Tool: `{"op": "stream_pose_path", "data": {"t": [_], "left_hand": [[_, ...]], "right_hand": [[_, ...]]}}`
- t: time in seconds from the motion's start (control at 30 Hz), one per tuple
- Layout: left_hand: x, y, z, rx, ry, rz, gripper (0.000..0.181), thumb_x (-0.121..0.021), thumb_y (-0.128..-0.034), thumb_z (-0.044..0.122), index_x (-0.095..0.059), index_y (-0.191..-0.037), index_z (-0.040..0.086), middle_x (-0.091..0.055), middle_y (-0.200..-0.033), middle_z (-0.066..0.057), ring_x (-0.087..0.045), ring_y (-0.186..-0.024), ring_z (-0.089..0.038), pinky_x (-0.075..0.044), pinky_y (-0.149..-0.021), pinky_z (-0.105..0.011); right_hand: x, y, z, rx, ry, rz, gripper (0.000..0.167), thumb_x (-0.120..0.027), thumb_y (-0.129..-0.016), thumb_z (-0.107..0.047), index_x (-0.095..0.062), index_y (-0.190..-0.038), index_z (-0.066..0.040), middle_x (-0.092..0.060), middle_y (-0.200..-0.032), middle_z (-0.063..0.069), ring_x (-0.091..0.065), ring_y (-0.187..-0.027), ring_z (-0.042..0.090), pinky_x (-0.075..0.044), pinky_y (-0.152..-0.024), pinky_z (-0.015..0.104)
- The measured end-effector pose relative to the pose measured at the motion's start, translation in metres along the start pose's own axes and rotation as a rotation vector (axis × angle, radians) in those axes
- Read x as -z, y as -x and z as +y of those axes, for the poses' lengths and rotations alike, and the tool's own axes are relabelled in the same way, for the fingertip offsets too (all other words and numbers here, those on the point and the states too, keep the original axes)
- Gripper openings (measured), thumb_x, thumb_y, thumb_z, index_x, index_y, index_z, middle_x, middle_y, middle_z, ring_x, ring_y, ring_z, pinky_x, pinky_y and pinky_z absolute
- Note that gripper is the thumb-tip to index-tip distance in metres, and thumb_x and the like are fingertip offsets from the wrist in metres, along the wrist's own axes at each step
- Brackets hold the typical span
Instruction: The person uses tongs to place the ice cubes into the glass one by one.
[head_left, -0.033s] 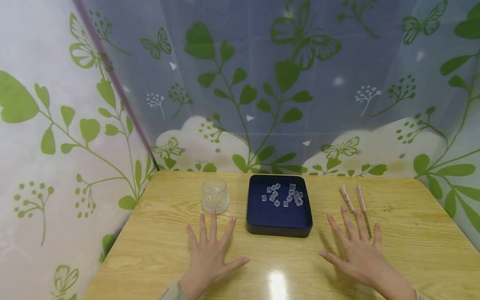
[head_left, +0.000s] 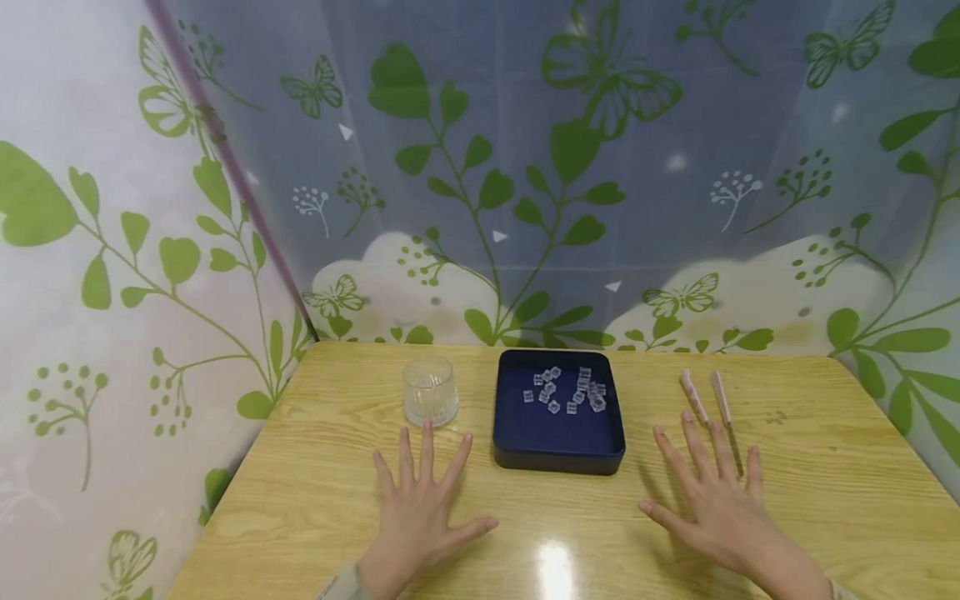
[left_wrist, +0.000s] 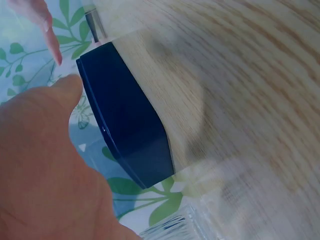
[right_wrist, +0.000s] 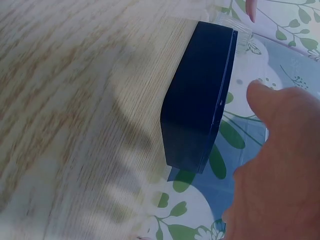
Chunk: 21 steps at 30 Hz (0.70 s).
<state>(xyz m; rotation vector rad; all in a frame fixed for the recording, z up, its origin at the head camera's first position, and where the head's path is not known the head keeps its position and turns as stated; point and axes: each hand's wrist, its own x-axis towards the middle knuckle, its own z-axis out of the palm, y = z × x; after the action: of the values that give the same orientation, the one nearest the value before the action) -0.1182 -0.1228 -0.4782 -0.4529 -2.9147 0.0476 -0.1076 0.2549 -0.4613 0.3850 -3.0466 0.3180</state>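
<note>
My left hand (head_left: 418, 518) is spread palm down at the near left, holding nothing; its fingertips overlap the lower edge of a ribbed clear glass (head_left: 431, 392) in the head view, and contact cannot be told. Between the hands and farther back sits a dark blue square tray (head_left: 532, 433). Several small clear cubes (head_left: 554, 407) lie scattered in its far half. The right hand (head_left: 716, 508), also spread and holding nothing, is nearest two slim sticks with pale pink handles (head_left: 695, 398). Its fingers partly hide their thin dark ends.
A wood-grain table (head_left: 300, 500) carries everything. Behind it hangs a blue and white curtain (head_left: 480, 167) with green leaves and butterflies, and a pale patterned curtain (head_left: 112, 333) stands along the left side. A bright light reflection shows near the front.
</note>
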Motion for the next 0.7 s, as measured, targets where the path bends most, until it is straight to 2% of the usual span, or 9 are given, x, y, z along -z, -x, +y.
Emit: {"op": "stream_pose_path", "data": {"t": [0.07,0.23,0.33,0.5,0.6,0.7], "left_hand": [[0.000,0.000,0.000,-0.002,0.004,-0.007,0.104,-0.043,-0.0735,0.091,-0.026,-0.157,0.031,-0.017,-0.159,-0.029,-0.016,-0.140,-0.059,-0.006,-0.103,-0.081],[0.004,0.001,0.000,-0.004,-0.001,-0.020,0.103,-0.043,-0.0739,0.091,-0.025,-0.157,0.032,-0.016,-0.159,-0.029,-0.016,-0.140,-0.059,-0.005,-0.103,-0.081],[0.007,0.001,-0.001,-0.007,-0.006,-0.026,0.104,-0.047,-0.0737,0.089,-0.025,-0.157,0.032,-0.015,-0.159,-0.029,-0.016,-0.140,-0.059,-0.003,-0.103,-0.081],[0.010,0.001,-0.003,-0.027,-0.011,-0.045,0.108,-0.056,-0.0708,0.086,-0.022,-0.158,0.031,-0.015,-0.158,-0.031,-0.017,-0.139,-0.059,-0.009,-0.101,-0.082],[0.013,-0.002,-0.007,-0.036,0.037,-0.052,0.111,-0.060,-0.0710,0.083,-0.018,-0.159,0.029,-0.013,-0.158,-0.032,-0.016,-0.139,-0.060,-0.011,-0.100,-0.083],[0.017,-0.008,-0.013,-0.031,0.107,-0.019,0.113,-0.064,-0.0729,0.078,-0.015,-0.159,0.024,-0.012,-0.157,-0.035,-0.016,-0.138,-0.062,-0.016,-0.100,-0.083]], "right_hand": [[0.001,0.001,-0.001,-0.003,-0.002,0.000,0.091,-0.052,-0.093,-0.063,-0.001,-0.160,-0.028,0.021,-0.163,0.009,0.029,-0.143,0.034,0.021,-0.102,0.074],[0.002,0.002,-0.002,-0.005,-0.005,0.009,0.091,-0.053,-0.093,-0.062,-0.001,-0.160,-0.028,0.017,-0.163,0.012,0.026,-0.144,0.038,0.026,-0.101,0.068],[0.003,0.003,-0.001,0.002,-0.007,0.027,0.091,-0.053,-0.093,-0.062,0.000,-0.160,-0.029,0.017,-0.163,0.012,0.025,-0.144,0.040,0.030,-0.101,0.062],[0.004,0.002,0.001,0.004,-0.015,0.039,0.090,-0.052,-0.094,-0.062,0.000,-0.160,-0.029,0.019,-0.163,0.010,0.025,-0.144,0.039,0.032,-0.100,0.060],[0.006,0.001,0.001,0.003,-0.039,0.029,0.090,-0.051,-0.095,-0.061,0.001,-0.160,-0.028,0.018,-0.163,0.011,0.024,-0.144,0.041,0.031,-0.100,0.062],[0.010,-0.002,0.001,0.007,-0.138,-0.019,0.088,-0.051,-0.097,-0.057,0.004,-0.159,-0.028,0.019,-0.163,0.011,0.026,-0.144,0.039,0.029,-0.099,0.068]]}}
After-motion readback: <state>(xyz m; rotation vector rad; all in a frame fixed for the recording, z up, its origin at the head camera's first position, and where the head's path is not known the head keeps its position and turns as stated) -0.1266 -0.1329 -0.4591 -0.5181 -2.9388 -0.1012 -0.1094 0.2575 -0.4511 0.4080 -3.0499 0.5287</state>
